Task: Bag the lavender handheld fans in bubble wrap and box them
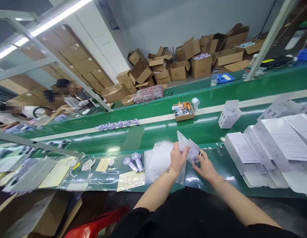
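Note:
My left hand (178,158) is closed on the left side of a translucent bag (189,147) with something pale purple inside. On its lower right side, my right hand (204,165) pinches the same bag. Beneath and left of my left hand lie bubble-wrap sheets (155,162). Two light purple handheld fans (137,161) rest left of the sheets, above a yellow paper (130,180) with handwriting. To the right of my right hand stand white boxes (242,148) with open flaps.
Across the green conveyor are a small carton of parts (184,115), a row of purple fans (118,124) and a white box (230,114). Open cardboard boxes (178,69) line the wall. People work at the far left. A red chair (94,228) is at the lower left.

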`<state>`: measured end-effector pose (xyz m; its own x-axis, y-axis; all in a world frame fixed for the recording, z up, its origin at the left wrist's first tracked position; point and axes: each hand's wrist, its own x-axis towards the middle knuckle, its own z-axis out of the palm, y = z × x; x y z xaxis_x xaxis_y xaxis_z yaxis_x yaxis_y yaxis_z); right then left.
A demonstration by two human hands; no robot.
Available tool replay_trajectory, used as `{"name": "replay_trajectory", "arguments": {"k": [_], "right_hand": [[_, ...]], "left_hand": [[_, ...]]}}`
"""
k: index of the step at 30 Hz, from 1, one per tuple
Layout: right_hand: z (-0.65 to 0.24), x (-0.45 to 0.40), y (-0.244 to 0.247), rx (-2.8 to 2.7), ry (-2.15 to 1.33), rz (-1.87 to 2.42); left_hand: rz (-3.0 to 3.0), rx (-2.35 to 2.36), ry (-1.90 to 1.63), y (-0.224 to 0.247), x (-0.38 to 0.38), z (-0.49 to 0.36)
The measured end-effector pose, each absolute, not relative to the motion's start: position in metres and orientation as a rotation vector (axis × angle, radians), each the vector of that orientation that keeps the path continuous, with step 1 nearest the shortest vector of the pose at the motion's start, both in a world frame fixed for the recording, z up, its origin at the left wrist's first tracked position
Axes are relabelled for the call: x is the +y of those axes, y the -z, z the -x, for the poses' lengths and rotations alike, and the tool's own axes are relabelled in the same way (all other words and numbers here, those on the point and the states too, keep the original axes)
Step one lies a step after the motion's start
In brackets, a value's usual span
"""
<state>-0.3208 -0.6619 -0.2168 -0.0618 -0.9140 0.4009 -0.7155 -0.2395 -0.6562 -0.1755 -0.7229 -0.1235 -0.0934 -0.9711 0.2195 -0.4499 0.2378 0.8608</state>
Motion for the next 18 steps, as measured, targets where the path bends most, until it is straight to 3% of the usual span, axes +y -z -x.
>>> {"name": "replay_trajectory", "arguments": {"k": [4, 11, 14, 18], "right_hand": [[0.321, -0.658, 0.227, 1.706, 1.252, 1.954], [0.338, -0.662, 0.235, 1.598, 1.339, 1.876], [0.337, -0.662, 0.232, 1.585, 1.280, 1.871], [0.351, -0.683, 0.205, 1.676, 1.170, 1.638]], "left_hand": [[-1.228, -2.257, 0.473, 0.137, -0.703, 0.201], [-1.392, -2.552, 0.216, 0.132, -0.691, 0.200], [-1.412, -2.641, 0.239, 0.135, -0.684, 0.191], [-1.369, -2.401, 0.395, 0.139, -0.675, 0.176]]}}
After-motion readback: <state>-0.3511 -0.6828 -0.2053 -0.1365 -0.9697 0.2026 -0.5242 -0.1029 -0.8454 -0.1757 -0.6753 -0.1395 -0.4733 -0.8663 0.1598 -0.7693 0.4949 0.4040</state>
